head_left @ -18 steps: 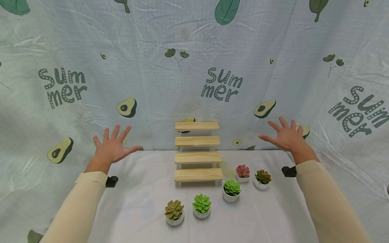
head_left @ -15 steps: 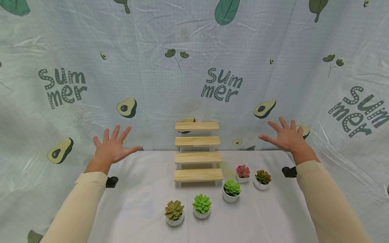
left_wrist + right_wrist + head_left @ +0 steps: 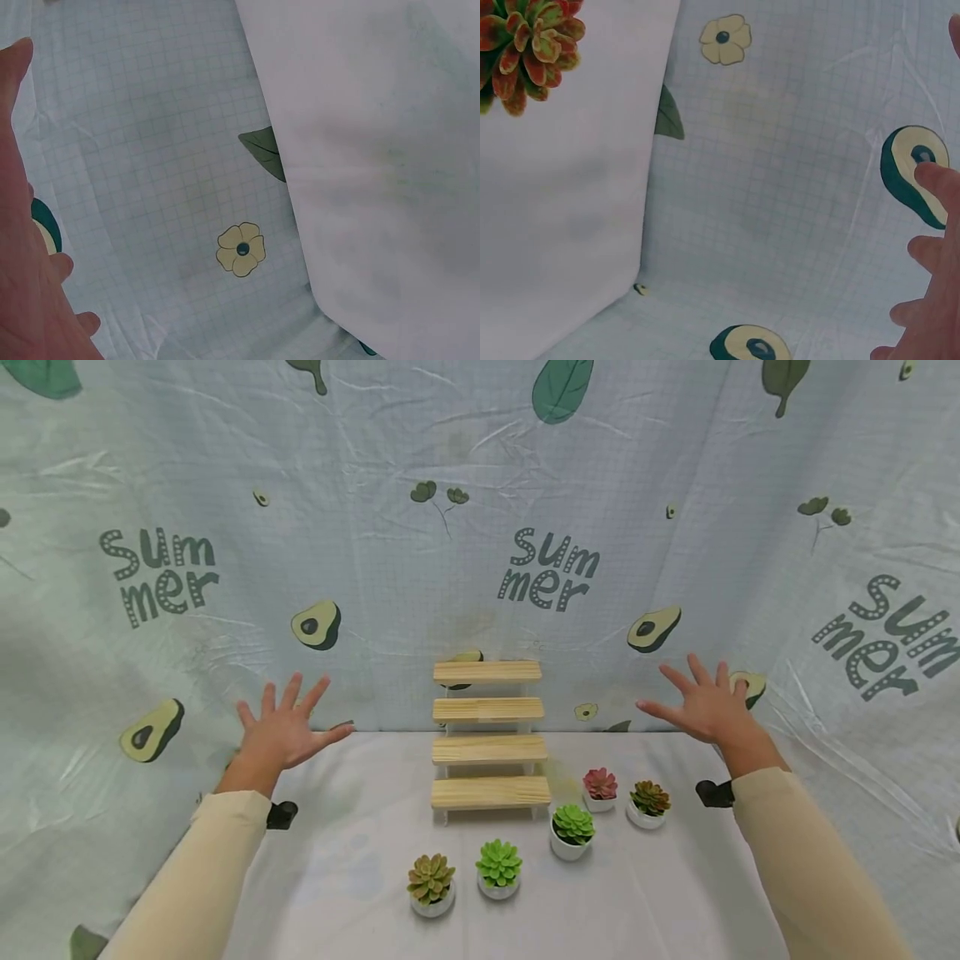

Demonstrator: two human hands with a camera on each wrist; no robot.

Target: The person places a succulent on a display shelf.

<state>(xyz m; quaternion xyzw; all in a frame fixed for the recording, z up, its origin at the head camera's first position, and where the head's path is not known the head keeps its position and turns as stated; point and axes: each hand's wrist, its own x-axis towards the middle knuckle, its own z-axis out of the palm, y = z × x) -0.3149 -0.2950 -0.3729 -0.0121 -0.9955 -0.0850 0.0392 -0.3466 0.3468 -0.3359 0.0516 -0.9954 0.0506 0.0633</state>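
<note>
My left hand [image 3: 281, 735] hovers at the table's left side, fingers spread, holding nothing. On the right side my right hand [image 3: 708, 708] is likewise spread and empty. Between them, at the back, stands a wooden stepped shelf [image 3: 491, 749] with bare steps. Potted succulents are set out before it: a brownish-green one [image 3: 431, 883], a bright green one [image 3: 498, 867], another green one [image 3: 572, 829], a pink-red one [image 3: 599, 788] and a red-green one [image 3: 648, 802]. That red-green succulent [image 3: 529, 49] is nearest my right hand and partly shows in the right wrist view.
A white table [image 3: 337, 893] bears the shelf and pots. Behind and beside it hangs a curtain [image 3: 390, 577] printed with avocados, leaves and lettering. A dark wrist camera [image 3: 282, 815] sits at the left cuff, another dark wrist camera [image 3: 715, 793] at the right one.
Both hands have dropped very slightly, and the left has shifted a little to the right. The head view has shifted slightly. Shelf and pots stay where they were.
</note>
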